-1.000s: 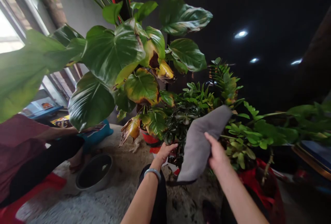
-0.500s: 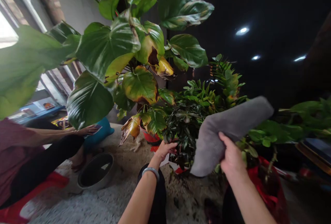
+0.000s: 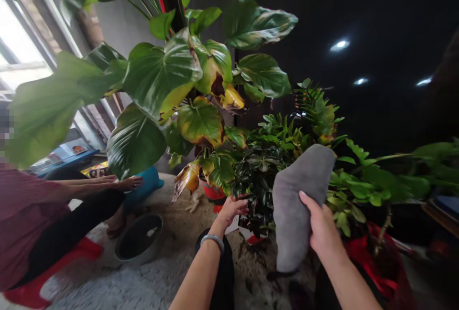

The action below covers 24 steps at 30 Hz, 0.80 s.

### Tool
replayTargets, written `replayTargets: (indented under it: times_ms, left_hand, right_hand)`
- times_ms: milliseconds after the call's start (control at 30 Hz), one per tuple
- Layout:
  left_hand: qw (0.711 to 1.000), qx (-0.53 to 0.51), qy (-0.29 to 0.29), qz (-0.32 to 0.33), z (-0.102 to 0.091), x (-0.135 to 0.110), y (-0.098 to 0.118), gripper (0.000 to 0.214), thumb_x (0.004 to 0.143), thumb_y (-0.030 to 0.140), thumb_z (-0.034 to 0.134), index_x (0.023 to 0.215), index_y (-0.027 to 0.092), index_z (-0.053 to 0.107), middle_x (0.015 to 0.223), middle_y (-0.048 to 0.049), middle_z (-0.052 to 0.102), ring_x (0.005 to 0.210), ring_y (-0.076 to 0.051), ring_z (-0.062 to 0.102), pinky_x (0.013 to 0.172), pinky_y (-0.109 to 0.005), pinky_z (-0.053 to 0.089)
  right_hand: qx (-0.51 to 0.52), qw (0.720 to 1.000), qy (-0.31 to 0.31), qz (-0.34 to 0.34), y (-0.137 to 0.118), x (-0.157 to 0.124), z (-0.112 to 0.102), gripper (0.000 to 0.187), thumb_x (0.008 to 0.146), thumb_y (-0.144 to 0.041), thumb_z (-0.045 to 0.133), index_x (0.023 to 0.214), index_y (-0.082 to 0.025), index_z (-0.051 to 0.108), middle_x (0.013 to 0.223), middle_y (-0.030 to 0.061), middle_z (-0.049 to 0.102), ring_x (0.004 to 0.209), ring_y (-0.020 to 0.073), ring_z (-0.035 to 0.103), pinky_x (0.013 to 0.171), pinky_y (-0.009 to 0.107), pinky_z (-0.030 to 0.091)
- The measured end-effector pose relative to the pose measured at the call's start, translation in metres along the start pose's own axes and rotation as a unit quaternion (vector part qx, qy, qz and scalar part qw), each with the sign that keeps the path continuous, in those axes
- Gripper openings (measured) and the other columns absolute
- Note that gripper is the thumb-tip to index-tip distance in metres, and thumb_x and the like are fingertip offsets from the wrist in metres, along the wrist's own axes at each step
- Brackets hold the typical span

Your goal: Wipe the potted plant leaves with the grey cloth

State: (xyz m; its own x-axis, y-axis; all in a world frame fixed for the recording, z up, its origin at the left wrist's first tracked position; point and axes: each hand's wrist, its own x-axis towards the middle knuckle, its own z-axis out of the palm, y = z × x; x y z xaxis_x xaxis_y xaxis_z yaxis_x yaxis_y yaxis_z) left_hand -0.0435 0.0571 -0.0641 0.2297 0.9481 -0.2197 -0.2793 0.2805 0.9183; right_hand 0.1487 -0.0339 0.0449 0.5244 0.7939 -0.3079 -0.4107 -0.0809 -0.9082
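My right hand (image 3: 324, 226) grips a grey cloth (image 3: 301, 205), its thumb lying across the cloth's face. The cloth hangs bent, in front of the dark-leaved bushy plant (image 3: 256, 176). Beside that plant's lower left leaves is my left hand (image 3: 231, 212), fingers apart and slightly bent, a grey bangle (image 3: 213, 240) on its wrist. Whether the fingertips touch a leaf I cannot tell. Above and to the left rises a tall plant with broad green leaves (image 3: 163, 73), some yellowed and browned at the edges.
On the left a person in a maroon top (image 3: 32, 224) sits on a red stool (image 3: 53, 272). A round basin (image 3: 139, 238) stands on the concrete floor (image 3: 107, 286). To the right are a red pot cover (image 3: 373, 262) and more leafy plants (image 3: 383, 183). A dark glossy wall (image 3: 380, 28) is behind.
The grey cloth has swung from slanting up to the right to hanging more upright. My left hand stays beside the dark-leaved plant. The view has shifted slightly.
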Motion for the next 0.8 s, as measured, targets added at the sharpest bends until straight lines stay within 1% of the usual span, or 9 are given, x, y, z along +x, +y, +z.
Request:
replayTargets:
  times_ms: [100, 167, 233, 333, 433, 500, 600, 700, 800]
  left_hand:
    - [1.000, -0.003, -0.002, -0.003, 0.003, -0.003, 0.004, 0.046, 0.049, 0.031, 0.081, 0.089, 0.013, 0.067, 0.063, 0.0010, 0.061, 0.053, -0.013, 0.058, 0.054, -0.027, 0.047]
    - [1.000, 0.005, 0.002, -0.012, 0.002, -0.006, 0.007, 0.038, 0.052, 0.030, 0.080, 0.083, 0.012, 0.067, 0.057, 0.0020, 0.059, 0.052, -0.013, 0.057, 0.053, -0.026, 0.045]
    - [0.999, 0.014, 0.021, -0.028, -0.004, -0.015, 0.010, 0.033, 0.053, 0.029, 0.080, 0.078, 0.012, 0.066, 0.059, -0.0003, 0.062, 0.051, -0.012, 0.056, 0.052, -0.025, 0.044]
    - [0.995, 0.009, 0.085, -0.044, -0.015, -0.044, 0.012, 0.031, 0.054, 0.027, 0.080, 0.078, 0.013, 0.068, 0.073, -0.0057, 0.069, 0.053, -0.012, 0.058, 0.054, -0.026, 0.045]
    - [0.987, -0.038, 0.153, 0.013, -0.016, -0.090, 0.008, 0.040, 0.056, 0.031, 0.082, 0.089, 0.014, 0.070, 0.091, -0.0093, 0.071, 0.064, -0.014, 0.061, 0.062, -0.027, 0.048]
    - [0.986, -0.087, 0.134, 0.048, -0.006, -0.121, 0.002, 0.053, 0.057, 0.036, 0.084, 0.104, 0.018, 0.069, 0.112, -0.0111, 0.068, 0.082, -0.018, 0.065, 0.070, -0.029, 0.050]
    - [0.983, -0.170, 0.072, -0.008, 0.017, -0.149, -0.007, 0.061, 0.052, 0.048, 0.085, 0.102, 0.018, 0.070, 0.112, -0.0117, 0.069, 0.098, -0.027, 0.064, 0.076, -0.032, 0.051]
    - [0.960, -0.257, 0.091, -0.059, 0.033, -0.156, -0.009, 0.062, 0.037, 0.054, 0.088, 0.082, 0.014, 0.071, 0.091, -0.0119, 0.074, 0.100, -0.032, 0.064, 0.082, -0.035, 0.052]
    - [0.945, -0.292, 0.134, -0.060, 0.036, -0.154, -0.002, 0.054, 0.033, 0.041, 0.091, 0.075, 0.015, 0.070, 0.074, -0.0091, 0.073, 0.098, -0.033, 0.065, 0.086, -0.037, 0.052]
  right_hand:
    - [-0.022, 0.995, -0.055, 0.081, 0.023, -0.008, 0.013, 0.037, 0.045, -0.037, 0.073, 0.076, -0.017, 0.067, 0.074, 0.0094, 0.076, 0.082, 0.0327, 0.069, 0.068, 0.039, 0.055]
    - [-0.097, 0.979, -0.120, 0.134, 0.045, -0.033, 0.009, 0.038, 0.046, -0.039, 0.073, 0.076, -0.016, 0.069, 0.074, 0.0104, 0.075, 0.082, 0.0330, 0.069, 0.070, 0.039, 0.054]
    - [-0.165, 0.959, -0.185, 0.135, 0.060, -0.058, -0.001, 0.038, 0.050, -0.040, 0.072, 0.079, -0.016, 0.071, 0.078, 0.0100, 0.076, 0.083, 0.0326, 0.069, 0.072, 0.039, 0.053]
    - [-0.234, 0.931, -0.279, 0.031, 0.056, -0.074, -0.014, 0.036, 0.059, -0.041, 0.066, 0.084, -0.017, 0.073, 0.083, 0.0089, 0.076, 0.085, 0.0321, 0.068, 0.078, 0.039, 0.051]
    - [-0.342, 0.874, -0.327, -0.112, 0.038, -0.064, -0.012, 0.030, 0.065, -0.035, 0.059, 0.087, -0.019, 0.072, 0.085, 0.0087, 0.076, 0.083, 0.0313, 0.066, 0.078, 0.039, 0.048]
    - [-0.421, 0.823, -0.333, -0.185, 0.030, -0.060, -0.002, 0.026, 0.066, -0.028, 0.056, 0.085, -0.019, 0.071, 0.084, 0.0097, 0.074, 0.080, 0.0305, 0.065, 0.076, 0.039, 0.046]
    - [-0.460, 0.774, -0.331, -0.283, 0.032, -0.069, 0.015, 0.018, 0.065, -0.019, 0.052, 0.075, -0.019, 0.067, 0.083, 0.0117, 0.070, 0.078, 0.0280, 0.064, 0.076, 0.038, 0.046]
    - [-0.392, 0.799, -0.319, -0.326, 0.043, -0.086, 0.025, 0.018, 0.062, -0.015, 0.050, 0.073, -0.020, 0.064, 0.082, 0.0100, 0.067, 0.076, 0.0244, 0.062, 0.074, 0.034, 0.047]
    - [-0.298, 0.856, -0.316, -0.279, 0.052, -0.096, 0.022, 0.025, 0.057, -0.016, 0.050, 0.078, -0.019, 0.064, 0.079, 0.0061, 0.067, 0.072, 0.0219, 0.061, 0.070, 0.031, 0.048]
